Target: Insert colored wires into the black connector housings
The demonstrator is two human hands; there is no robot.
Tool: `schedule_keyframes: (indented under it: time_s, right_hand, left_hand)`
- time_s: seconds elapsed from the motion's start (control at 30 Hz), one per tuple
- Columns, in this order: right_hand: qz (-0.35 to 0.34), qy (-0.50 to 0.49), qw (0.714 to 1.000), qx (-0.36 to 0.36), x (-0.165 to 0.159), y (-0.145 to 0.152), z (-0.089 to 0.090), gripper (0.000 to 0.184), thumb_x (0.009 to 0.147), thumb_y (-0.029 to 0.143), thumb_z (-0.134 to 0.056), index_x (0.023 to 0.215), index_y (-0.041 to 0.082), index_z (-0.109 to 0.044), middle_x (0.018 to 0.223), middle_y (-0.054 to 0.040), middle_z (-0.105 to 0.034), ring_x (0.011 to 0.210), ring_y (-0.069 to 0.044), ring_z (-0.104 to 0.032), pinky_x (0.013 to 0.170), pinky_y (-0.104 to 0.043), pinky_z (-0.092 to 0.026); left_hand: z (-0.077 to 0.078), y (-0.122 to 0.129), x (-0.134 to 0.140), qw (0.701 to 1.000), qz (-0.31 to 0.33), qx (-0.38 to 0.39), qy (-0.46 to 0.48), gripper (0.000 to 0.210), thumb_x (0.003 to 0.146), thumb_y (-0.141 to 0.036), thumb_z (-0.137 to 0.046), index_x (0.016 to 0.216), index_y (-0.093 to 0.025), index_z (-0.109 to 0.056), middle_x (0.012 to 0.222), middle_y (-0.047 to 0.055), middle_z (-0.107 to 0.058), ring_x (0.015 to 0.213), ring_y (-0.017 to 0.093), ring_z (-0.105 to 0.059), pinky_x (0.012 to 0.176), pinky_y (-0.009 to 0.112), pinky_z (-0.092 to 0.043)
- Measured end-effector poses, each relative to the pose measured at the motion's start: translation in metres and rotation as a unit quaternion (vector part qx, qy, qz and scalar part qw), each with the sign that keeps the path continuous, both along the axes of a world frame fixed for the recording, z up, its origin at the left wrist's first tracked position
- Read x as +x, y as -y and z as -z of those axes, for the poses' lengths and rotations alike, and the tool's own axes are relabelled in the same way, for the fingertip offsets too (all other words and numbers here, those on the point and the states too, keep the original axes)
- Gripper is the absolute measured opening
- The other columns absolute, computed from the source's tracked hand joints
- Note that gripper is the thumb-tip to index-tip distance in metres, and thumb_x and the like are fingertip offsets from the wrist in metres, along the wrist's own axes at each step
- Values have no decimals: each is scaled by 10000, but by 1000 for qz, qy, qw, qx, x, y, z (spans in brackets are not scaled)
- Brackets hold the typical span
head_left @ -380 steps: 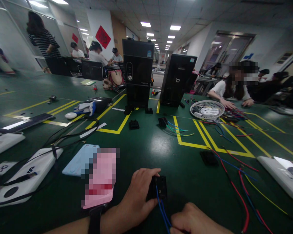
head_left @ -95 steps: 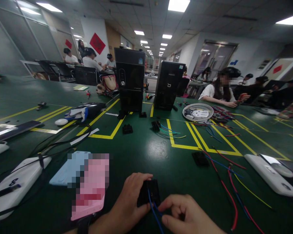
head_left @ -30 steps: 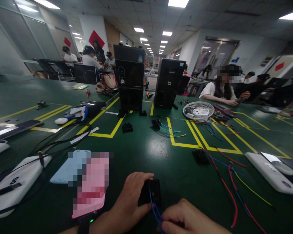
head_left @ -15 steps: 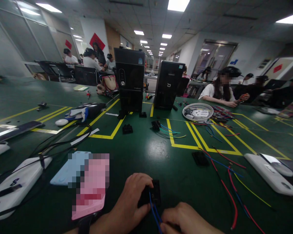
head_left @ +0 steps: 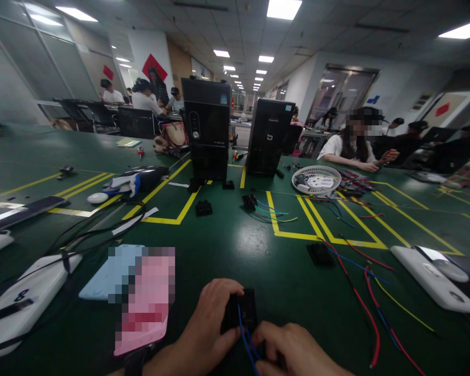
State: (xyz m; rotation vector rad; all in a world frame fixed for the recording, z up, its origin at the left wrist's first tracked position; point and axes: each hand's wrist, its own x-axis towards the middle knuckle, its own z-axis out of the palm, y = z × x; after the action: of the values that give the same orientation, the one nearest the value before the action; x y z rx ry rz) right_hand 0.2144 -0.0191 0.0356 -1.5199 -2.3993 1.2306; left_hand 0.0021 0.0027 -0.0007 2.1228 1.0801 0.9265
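Note:
My left hand [head_left: 211, 318] is closed around a black plastic block [head_left: 249, 305], thumb on the near side and fingers over the far side. It holds the block low over the green table at the bottom middle. Two blue wires [head_left: 244, 334] run from the block down toward the bottom edge. Close by on the right, my right hand [head_left: 290, 347] has its index finger and thumb curled at these wires, just below the block. The fingertips partly hide the wires, and a dark gap shows between them.
Similar black blocks [head_left: 321, 254] lie on the green table [head_left: 219, 245]. Loose red wires [head_left: 360, 297] are at right, near a white power bank [head_left: 431, 277]. A pink phone case [head_left: 141, 339] lies at left. Two black computer towers [head_left: 207, 130] and a white basket [head_left: 316, 180] stand farther back.
My right hand has shifted slightly up and left, its index finger now closer to the black block. My left hand keeps its hold on the block, and the view has shifted slightly.

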Motion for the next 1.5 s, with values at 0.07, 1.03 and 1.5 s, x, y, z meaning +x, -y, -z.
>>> schedule_keyframes:
  time_s: [0.07,1.03,1.5]
  right_hand:
    - [30,-60,997,-40,-1,0,1,282,708,199,-647,986,238,-631,642,70,-577,546,-92,-499,512,-182,-317]
    - [239,-309,886,-252,-14,3,5,515,673,499,-729,1032,150,-606,794,-6,-672,492,-77,-561,373,-155,-319]
    - [269,-407,818,-305,-15,6,18,536,676,552,-773,1018,162,-636,740,7,-627,501,-55,-533,384,-132,-339]
  left_hand:
    - [0,0,0,1000,-8,-8,-3,493,714,-87,-621,1152,-259,-475,1145,62,-576,1076,283,-532,928,439,-421]
    - [0,-1,3,999,-26,16,-11,664,767,-228,-738,1314,-268,-363,1156,72,-572,1057,299,-540,915,477,-426]
    - [-1,-2,6,998,-51,17,-21,736,736,-174,-758,1316,-299,-324,1109,45,-549,1004,284,-520,880,459,-418]
